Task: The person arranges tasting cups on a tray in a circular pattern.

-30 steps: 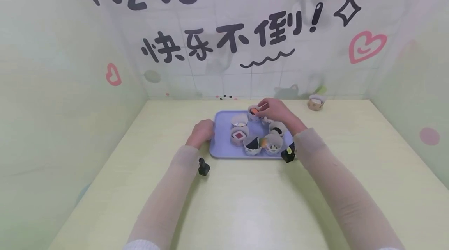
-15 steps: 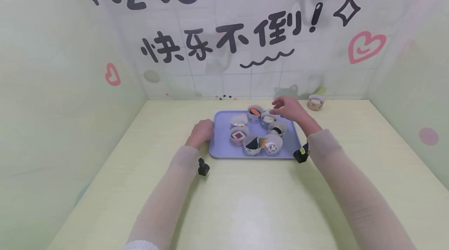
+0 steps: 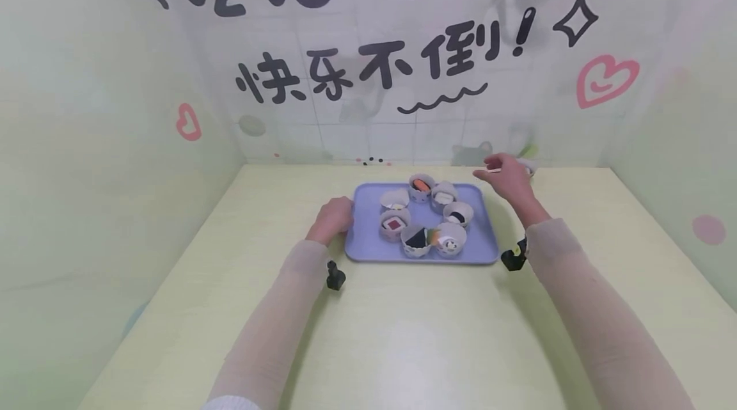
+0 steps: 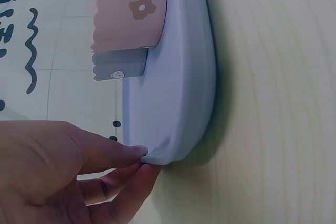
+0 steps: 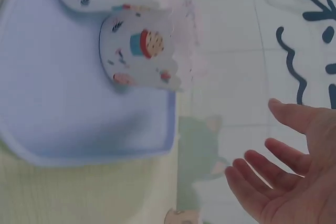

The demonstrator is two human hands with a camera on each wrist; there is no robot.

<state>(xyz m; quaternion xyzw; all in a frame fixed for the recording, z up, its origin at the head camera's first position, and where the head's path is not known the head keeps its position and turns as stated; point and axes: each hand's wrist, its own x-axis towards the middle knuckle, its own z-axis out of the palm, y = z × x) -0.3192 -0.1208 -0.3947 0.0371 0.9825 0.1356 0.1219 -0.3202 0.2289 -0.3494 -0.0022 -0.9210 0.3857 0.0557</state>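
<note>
A lilac tray [image 3: 368, 245] lies on the pale yellow table [image 3: 403, 333] and carries several paper cups with toy sushi [image 3: 425, 213]. My left hand [image 3: 332, 218] pinches the tray's left rim; in the left wrist view its fingertips [image 4: 137, 157] grip the rim's corner [image 4: 173, 150]. My right hand [image 3: 507, 177] hovers with straight fingers past the tray's far right corner, holding nothing. It partly hides one more paper cup [image 3: 527, 167] by the back wall. The right wrist view shows the bare palm [image 5: 294, 192] beside the tray's corner [image 5: 94, 135] and a patterned cup [image 5: 139, 48].
Walls close the table in on the left, back and right; the back wall carries printed writing and hearts. A black wrist camera mount [image 3: 334, 277] sits under the left forearm, another [image 3: 512, 259] under the right.
My right hand has let go of the far cup on the tray and moved right and back, off the tray, toward the lone cup by the wall. My left hand has stayed on the rim.
</note>
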